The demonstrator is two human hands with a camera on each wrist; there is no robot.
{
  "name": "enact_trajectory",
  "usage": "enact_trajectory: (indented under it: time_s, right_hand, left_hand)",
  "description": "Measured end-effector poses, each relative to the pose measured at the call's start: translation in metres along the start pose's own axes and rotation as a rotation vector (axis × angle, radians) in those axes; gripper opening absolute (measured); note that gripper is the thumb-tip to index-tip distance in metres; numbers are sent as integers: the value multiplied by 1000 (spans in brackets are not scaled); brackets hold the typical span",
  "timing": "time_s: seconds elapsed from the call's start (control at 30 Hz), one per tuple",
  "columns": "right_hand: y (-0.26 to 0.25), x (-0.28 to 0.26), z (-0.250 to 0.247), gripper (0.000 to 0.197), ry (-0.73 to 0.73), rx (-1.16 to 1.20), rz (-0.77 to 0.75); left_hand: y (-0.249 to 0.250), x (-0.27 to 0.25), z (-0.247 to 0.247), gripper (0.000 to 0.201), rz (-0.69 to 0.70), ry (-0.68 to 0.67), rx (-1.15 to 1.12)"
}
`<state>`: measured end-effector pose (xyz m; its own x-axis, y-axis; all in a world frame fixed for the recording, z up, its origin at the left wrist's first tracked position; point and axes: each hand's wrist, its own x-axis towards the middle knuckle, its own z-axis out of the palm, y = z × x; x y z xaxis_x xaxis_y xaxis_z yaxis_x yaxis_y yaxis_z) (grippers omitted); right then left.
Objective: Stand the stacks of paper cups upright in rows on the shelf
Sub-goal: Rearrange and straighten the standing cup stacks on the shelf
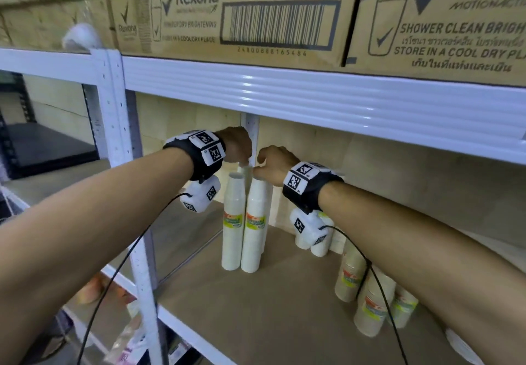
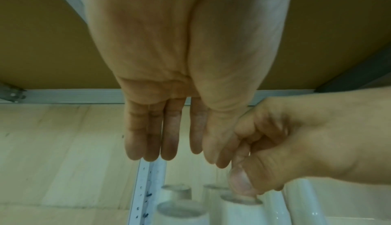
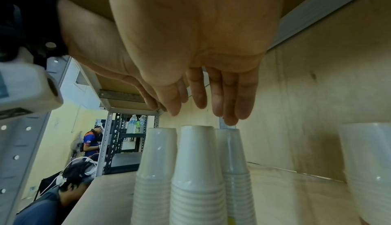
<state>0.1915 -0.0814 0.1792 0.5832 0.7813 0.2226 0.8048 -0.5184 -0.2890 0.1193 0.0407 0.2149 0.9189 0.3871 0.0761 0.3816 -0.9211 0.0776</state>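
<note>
- The standing stacks [image 1: 244,219] of white paper cups sit at the far left of the shelf board [image 1: 284,293], close to the back post [image 1: 250,128]. They stand upside down, wide rims on the board, which gives each its broadest footing.
- They stand packed side by side, touching, two in front and at least one more behind; starting in the corner lets the row grow rightward.
- Left hand [image 1: 237,144] hangs just over the stack tops. In the left wrist view its fingers [image 2: 152,133] run nearly straight and close on nothing; thumb and forefinger come together near the right hand.
- Right hand [image 1: 273,165] is by the top of the right front stack. In the left wrist view its fingers are curled with the thumb [image 2: 241,185] at the stack's top, probably steadying or squaring it. In the right wrist view the fingers [image 3: 224,99] look fairly straight above the tops, so I cannot tell whether it pinches the cup or the wrap.
- Loose stacks [image 1: 370,293], tan ones with labels, lie tilted at the near right under the right forearm, well apart from the row; they are not yet stood up.
- More white cups [image 1: 321,245] sit at the far right, partly hidden by the wrist camera.
- Cartons [image 1: 256,11] fill the shelf above, leaving little headroom, so stacks likely go in low and tilted.
</note>
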Motion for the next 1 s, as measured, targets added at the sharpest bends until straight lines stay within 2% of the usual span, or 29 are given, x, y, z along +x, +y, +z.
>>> enact_trajectory:
  time_s: [0.03,0.2,0.3,0.4,0.57,1.0]
  right_hand:
    - [-2,2,3,22,-15,-9,5]
    - [-8,7,16,20,-94,-57,35]
    - [-9,8,20,16,-124,-87,23]
    - [-10,8,21,22,-121,-74,13]
    - [-8,8,22,12,-123,-52,13]
    - [-4,2,17,32,-112,-35,26]
  left_hand:
    - [-4,-1,2,23,4,1,4]
    - [-12,-9,18,38,2,-13,-65]
    - [-13,-10,30,40,18,-49,-52]
    - [-14,-8,39,38,26,-64,-83]
    - [-16,-2,44,38,28,-62,-123]
    - [-14,-3,37,36,86,-109,-111]
